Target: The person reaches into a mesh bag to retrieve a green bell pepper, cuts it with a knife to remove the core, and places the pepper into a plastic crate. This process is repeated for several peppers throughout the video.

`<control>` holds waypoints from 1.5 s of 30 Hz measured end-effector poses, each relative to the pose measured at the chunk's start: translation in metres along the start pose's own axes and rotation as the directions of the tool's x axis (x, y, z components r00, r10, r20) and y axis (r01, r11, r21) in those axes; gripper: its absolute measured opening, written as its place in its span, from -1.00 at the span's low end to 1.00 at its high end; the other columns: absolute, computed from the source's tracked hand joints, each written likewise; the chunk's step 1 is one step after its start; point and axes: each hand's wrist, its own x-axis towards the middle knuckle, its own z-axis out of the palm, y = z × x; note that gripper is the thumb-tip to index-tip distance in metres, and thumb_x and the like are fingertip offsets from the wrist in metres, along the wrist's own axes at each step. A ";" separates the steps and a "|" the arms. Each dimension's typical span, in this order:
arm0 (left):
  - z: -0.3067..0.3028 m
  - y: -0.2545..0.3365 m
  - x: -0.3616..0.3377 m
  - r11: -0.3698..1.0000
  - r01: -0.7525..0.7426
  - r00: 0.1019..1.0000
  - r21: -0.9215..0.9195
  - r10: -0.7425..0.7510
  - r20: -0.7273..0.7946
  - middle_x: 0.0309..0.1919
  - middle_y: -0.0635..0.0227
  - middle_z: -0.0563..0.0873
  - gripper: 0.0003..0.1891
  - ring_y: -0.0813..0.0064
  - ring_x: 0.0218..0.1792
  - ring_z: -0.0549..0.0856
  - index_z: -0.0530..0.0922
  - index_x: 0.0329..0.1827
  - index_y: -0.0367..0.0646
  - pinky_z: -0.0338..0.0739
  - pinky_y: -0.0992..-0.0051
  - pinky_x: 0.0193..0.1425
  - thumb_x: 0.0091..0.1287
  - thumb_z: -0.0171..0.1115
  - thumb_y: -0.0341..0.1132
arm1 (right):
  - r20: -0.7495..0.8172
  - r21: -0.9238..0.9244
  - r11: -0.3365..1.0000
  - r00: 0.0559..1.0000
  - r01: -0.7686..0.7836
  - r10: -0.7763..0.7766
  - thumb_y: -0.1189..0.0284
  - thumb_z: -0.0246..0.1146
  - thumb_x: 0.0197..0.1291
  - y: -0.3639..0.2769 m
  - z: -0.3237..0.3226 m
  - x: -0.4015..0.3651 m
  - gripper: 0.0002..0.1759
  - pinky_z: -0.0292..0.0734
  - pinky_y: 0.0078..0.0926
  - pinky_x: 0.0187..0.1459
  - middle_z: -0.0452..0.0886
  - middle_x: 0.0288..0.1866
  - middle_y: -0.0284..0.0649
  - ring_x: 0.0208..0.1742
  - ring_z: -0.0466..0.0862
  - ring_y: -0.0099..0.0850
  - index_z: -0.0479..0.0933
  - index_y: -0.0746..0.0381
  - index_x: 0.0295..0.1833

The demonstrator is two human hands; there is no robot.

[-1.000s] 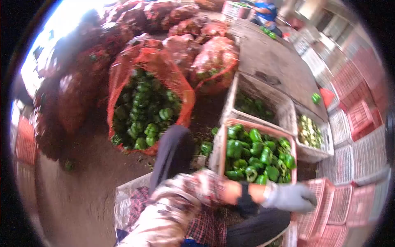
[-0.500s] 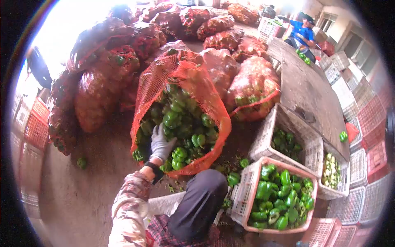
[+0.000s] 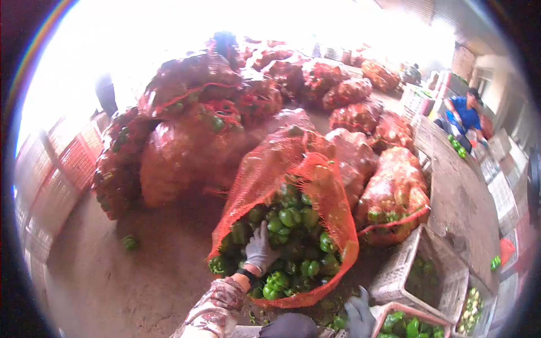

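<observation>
Green peppers [image 3: 288,217] (glossy, lobed) crowd an orange-red net [image 3: 332,186].

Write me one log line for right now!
left hand: among green peppers in red mesh sack | left grip: unclear | right hand: beside pink crate

Looks like a shed or warehouse for sorting and packing vegetables. Heaped toward the bright, glaring back with bulging red mesh sacks [image 3: 191,81], lined at the sides with plastic crates [image 3: 65,155], and floored in dull brown [image 3: 84,256]. Includes an open sack [image 3: 350,248] of green peppers [image 3: 290,217], a pepper-filled crate [image 3: 394,307], and a person in blue [image 3: 466,117] beside a long board [image 3: 470,194].
</observation>
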 end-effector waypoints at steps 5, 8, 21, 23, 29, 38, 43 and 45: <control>-0.002 -0.025 -0.005 0.982 0.072 0.993 -0.177 -0.053 0.110 0.30 -0.03 0.39 0.18 -0.02 0.21 0.50 -0.10 0.57 0.02 0.52 0.14 0.16 -0.11 0.50 -0.11 | 0.010 0.204 0.978 0.999 -0.049 0.048 0.20 0.25 0.29 0.036 0.133 0.119 -0.50 0.49 -0.59 -0.25 0.63 0.01 -0.33 -0.35 0.51 -0.60 0.48 0.12 0.30; -0.008 -0.053 0.005 0.665 0.230 0.957 -0.711 -0.022 0.289 0.36 0.06 0.37 0.16 0.23 0.29 0.46 -0.10 0.58 0.00 0.44 0.36 0.27 -0.08 0.49 -0.37 | 0.142 0.053 0.940 0.934 -0.337 0.327 0.11 0.32 0.20 0.061 0.158 0.159 -0.42 0.41 -0.51 -0.50 0.64 -0.14 -0.38 -0.54 0.46 -0.59 0.48 0.10 0.29; -0.047 -0.031 -0.005 0.263 0.518 0.702 -0.814 0.414 0.580 0.42 0.19 0.28 0.16 0.38 0.41 0.26 -0.12 0.57 -0.14 0.12 0.37 0.49 -0.08 0.49 -0.42 | 0.366 0.322 0.937 0.931 -0.136 0.009 0.08 0.52 -0.09 0.084 0.183 0.143 0.11 0.32 -0.34 0.33 0.45 0.28 -0.13 0.28 0.43 -0.28 0.09 0.23 0.50; -0.056 -0.014 -0.028 0.322 0.533 0.658 -0.783 0.424 0.622 0.41 0.22 0.31 0.14 0.41 0.38 0.31 -0.09 0.58 -0.10 0.20 0.38 0.46 -0.08 0.44 -0.59 | 0.319 0.282 0.954 0.948 -0.106 0.011 0.19 0.59 -0.19 0.062 0.148 0.101 0.21 0.26 -0.33 0.38 0.33 0.35 -0.14 0.35 0.34 -0.29 0.02 0.17 0.53; -0.094 0.111 -0.062 0.541 0.249 0.307 -0.803 0.742 0.595 0.25 0.18 0.48 0.12 0.39 0.25 0.45 -0.04 0.57 -0.09 0.33 0.39 0.36 -0.07 0.49 -0.48 | -0.209 0.211 0.977 0.976 -0.009 0.054 0.42 0.40 0.07 -0.031 0.018 -0.005 -0.19 0.35 -0.40 0.29 0.42 0.26 -0.24 0.26 0.42 -0.41 0.18 0.21 0.41; -0.038 0.341 -0.134 0.555 -0.185 -0.136 -0.811 0.803 0.580 0.26 0.29 0.51 -0.29 0.48 0.22 0.48 0.25 0.45 -0.15 0.38 0.45 0.33 0.26 0.37 -0.31 | -0.745 -0.147 0.989 0.654 0.032 -0.132 0.43 0.42 -0.01 -0.088 -0.178 -0.187 0.00 0.38 -0.31 0.27 0.38 0.26 -0.14 0.23 0.44 -0.23 0.01 0.24 0.50; -0.039 0.358 -0.201 0.602 -0.445 -0.057 -0.663 0.720 0.692 0.17 0.25 0.58 -0.37 0.40 0.11 0.59 0.31 0.41 -0.14 0.44 0.41 0.25 0.36 0.24 -0.07 | -0.662 -0.420 0.886 0.734 -0.195 -0.152 0.23 0.52 -0.12 -0.064 -0.195 -0.235 0.08 0.41 -0.22 0.26 0.39 0.30 0.07 0.28 0.47 -0.11 0.07 0.31 0.46; -0.039 0.338 -0.232 0.735 0.120 -0.136 -0.668 0.678 0.722 -0.02 0.33 0.65 -0.44 0.32 -0.07 0.68 0.39 0.32 -0.18 0.59 0.35 0.02 0.42 0.10 0.02 | -0.586 -0.459 0.862 0.802 -0.214 -0.113 0.19 0.54 -0.15 -0.072 -0.193 -0.246 0.08 0.42 -0.22 0.25 0.41 0.29 0.09 0.27 0.48 -0.05 0.12 0.33 0.43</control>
